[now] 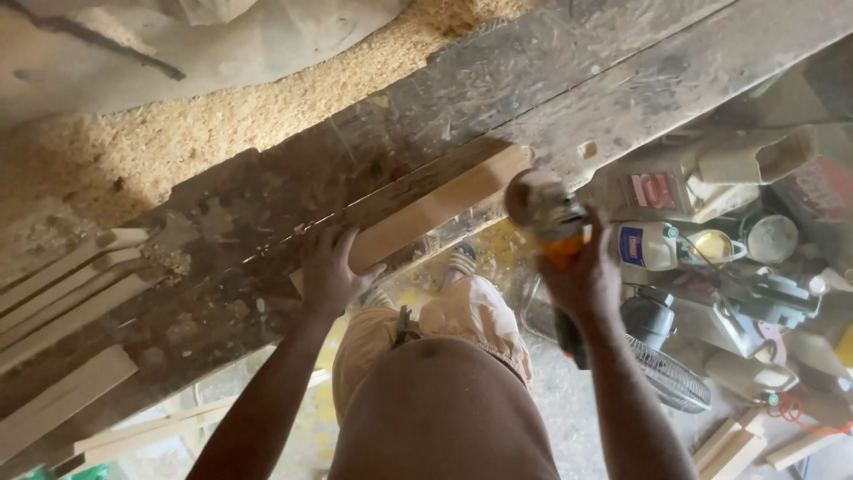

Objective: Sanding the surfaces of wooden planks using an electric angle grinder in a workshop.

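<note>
A long, scarred workbench is running slantwise across the room, its dark top scuffed and dusted, with a drift of sawdust lying beyond its far edge. Pale wooden strips are resting on the bench at the person's left, well apart from the work. Off the bench's right end a heap of clutter is crowding in: bottles, tubs, a small fan on the floor.

At the near edge of the bench a short pale wooden block is lying flat, its right end reaching out toward the rim. The person's left hand is pressing down on the block's left end, fingers spread open and flat rather than wrapped. The right hand is closing around the orange body of an angle grinder, its disc sitting just beside the block's right end; whether the two are touching, I cannot tell.

The block looks stiff, light and dry, liable to skid on the dusty top, so the flat palm at the far end from the disc seems the sensible place to pin it. The grinder looks the heavier piece. Open room is lying leftward along the bench; to the right the clutter is leaving little margin.
</note>
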